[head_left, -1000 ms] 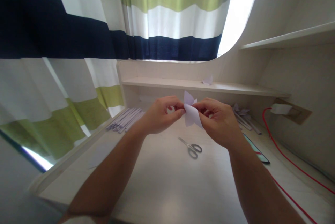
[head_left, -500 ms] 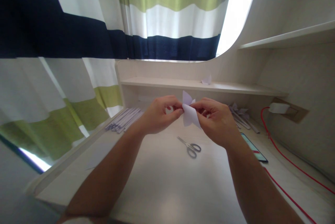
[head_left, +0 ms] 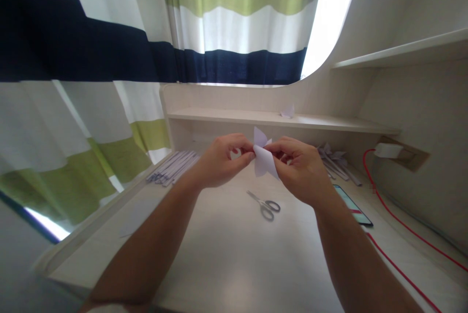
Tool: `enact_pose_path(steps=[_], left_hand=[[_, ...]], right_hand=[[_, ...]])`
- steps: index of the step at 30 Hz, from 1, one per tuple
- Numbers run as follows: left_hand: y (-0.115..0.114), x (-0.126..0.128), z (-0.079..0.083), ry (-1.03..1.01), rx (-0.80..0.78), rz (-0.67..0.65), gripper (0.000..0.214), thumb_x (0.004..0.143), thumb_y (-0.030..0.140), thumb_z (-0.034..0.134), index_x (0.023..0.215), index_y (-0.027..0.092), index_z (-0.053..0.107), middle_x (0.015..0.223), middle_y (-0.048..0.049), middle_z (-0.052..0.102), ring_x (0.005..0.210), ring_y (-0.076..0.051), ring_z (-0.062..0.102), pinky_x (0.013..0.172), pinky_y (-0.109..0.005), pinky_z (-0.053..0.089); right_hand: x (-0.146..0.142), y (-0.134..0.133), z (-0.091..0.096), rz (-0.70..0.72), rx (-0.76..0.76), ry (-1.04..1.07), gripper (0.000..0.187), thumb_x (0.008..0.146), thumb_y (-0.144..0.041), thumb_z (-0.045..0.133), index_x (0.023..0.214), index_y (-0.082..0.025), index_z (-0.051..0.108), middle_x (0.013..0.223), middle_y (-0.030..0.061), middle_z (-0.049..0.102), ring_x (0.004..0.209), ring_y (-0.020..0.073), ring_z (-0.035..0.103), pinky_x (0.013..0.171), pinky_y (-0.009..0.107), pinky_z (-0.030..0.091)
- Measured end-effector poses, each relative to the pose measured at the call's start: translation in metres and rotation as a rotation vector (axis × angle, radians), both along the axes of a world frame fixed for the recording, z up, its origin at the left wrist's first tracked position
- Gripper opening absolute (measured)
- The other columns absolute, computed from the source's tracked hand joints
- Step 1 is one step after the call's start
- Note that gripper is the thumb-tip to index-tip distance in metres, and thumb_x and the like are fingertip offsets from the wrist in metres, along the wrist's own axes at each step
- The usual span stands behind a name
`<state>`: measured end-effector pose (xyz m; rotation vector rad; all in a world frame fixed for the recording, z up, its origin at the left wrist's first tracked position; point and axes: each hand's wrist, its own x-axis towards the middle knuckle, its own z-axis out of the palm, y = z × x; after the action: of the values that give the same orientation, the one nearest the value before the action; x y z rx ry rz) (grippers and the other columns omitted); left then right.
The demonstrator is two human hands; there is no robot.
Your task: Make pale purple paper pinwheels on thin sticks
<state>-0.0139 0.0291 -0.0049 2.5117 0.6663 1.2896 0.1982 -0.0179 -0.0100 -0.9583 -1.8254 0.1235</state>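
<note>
A folded white paper piece with pointed flaps, like a pinwheel (head_left: pixel 265 161), is held up over the desk between both hands. My left hand (head_left: pixel 228 159) pinches its left side near the middle with thumb and fingertips. On the other side, my right hand (head_left: pixel 298 166) grips the paper between thumb and fingers, its fingertips partly hidden behind a flap. Below the hands, a pair of scissors (head_left: pixel 266 205) with grey handles lies on the desk, blades pointing to the upper left.
Thin paper sticks (head_left: pixel 173 166) lie in a bundle at the back left. More sticks with folded paper shapes (head_left: pixel 336 159) rest at the right. A phone (head_left: pixel 353 205), a red cable (head_left: pixel 395 213) and a charger (head_left: pixel 388 150) are there too. Folded paper (head_left: pixel 287 111) sits on the shelf (head_left: pixel 234 116).
Both hands keep the same grip on the paper pinwheel. The whole view has shifted very slightly; nothing else visibly differs.
</note>
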Motion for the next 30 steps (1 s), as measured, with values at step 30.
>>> enact_pose_path(steps=[30], left_hand=[[0.0017, -0.0004, -0.0017, 0.005, 0.005, -0.015, 0.01, 0.095, 0.016, 0.067, 0.091, 0.017, 0.075, 0.098, -0.0054, 0.077, 0.089, -0.018, 0.068, 0.081, -0.031, 0.05]], right_hand=[[0.0008, 0.0028, -0.0009, 0.007, -0.008, 0.009, 0.011, 0.09, -0.018, 0.075, 0.091, -0.022, 0.085, 0.076, 0.0002, 0.071, 0.065, 0.0137, 0.061, 0.061, 0.029, 0.042]])
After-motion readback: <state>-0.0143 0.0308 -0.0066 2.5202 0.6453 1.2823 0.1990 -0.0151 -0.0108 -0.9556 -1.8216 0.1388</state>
